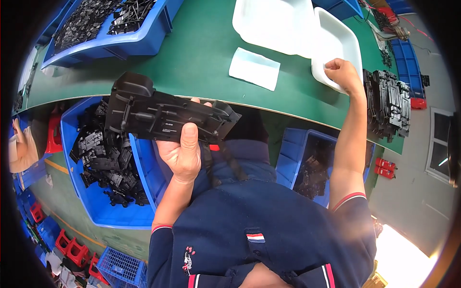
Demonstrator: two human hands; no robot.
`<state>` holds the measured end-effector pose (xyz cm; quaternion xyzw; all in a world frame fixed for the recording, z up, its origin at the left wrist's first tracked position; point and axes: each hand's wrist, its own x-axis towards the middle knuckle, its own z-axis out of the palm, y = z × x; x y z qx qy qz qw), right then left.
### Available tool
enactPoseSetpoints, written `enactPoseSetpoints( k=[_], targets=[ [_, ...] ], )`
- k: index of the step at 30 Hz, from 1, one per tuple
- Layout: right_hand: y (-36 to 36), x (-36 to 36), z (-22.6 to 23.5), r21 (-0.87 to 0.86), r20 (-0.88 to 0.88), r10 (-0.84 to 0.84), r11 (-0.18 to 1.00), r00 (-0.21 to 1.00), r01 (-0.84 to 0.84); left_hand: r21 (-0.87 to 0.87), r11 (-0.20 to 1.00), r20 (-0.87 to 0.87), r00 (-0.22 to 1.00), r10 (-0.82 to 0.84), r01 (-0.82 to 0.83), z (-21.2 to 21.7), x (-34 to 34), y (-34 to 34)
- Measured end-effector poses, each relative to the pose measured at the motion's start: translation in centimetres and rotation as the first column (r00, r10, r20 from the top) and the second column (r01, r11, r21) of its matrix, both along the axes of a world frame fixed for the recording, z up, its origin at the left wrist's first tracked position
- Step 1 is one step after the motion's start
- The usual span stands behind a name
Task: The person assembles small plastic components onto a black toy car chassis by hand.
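My left hand (182, 153) grips a long black molded plastic chassis (163, 115), thumb on the near face and fingertips showing over its far edge. The chassis is held up tilted, in front of the bench edge. Over at the right, my right hand (344, 74) reaches into the near end of a narrow white plastic tray (338, 36). Its fingers are curled and pressed together; whatever lies between them is hidden or too small to name. A second, wider white tray (276, 24) adjoins it, and a whitish sheet (254, 68) lies on the green bench (201, 57).
Stacked black chassis (388, 103) stand right of my right forearm. A blue bin (158, 38) of small black parts sits at the bench's far left. Below the bench are a blue crate (149, 168) of black parts on the left and another blue crate (291, 153) on the right.
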<state>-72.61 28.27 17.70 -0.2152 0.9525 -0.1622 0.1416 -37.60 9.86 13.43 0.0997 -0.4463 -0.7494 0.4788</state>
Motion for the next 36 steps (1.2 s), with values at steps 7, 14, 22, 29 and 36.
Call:
enactPoseSetpoints(
  k=[7,14,22,29,36],
  targets=[
    [-1.7,1.1,0.8,-0.007,0.140,0.043,0.999,0.989,-0.043,0.088,0.996,-0.034,0.999,0.014,-0.011,-0.2,-0.2,0.1],
    [-1.7,0.8,1.4,0.082,0.143,0.052,0.995,0.988,-0.064,0.064,0.993,0.018,0.995,-0.103,0.102,-0.8,-0.1,0.0],
    [-0.3,0.9,2.2,-0.363,0.067,-0.074,0.927,0.995,0.093,0.152,0.982,0.104,0.986,-0.132,0.116,-1.3,-0.2,0.3],
    [0.4,2.5,2.7,-0.701,0.195,-0.097,0.682,0.976,0.208,0.310,0.938,0.050,0.983,-0.177,0.154,-0.2,-2.4,0.0],
    [1.2,3.3,2.8,-0.721,0.259,-0.211,0.608,0.943,0.334,0.322,0.907,0.083,0.946,-0.314,0.272,-1.0,-4.9,-0.8]
  ],
)
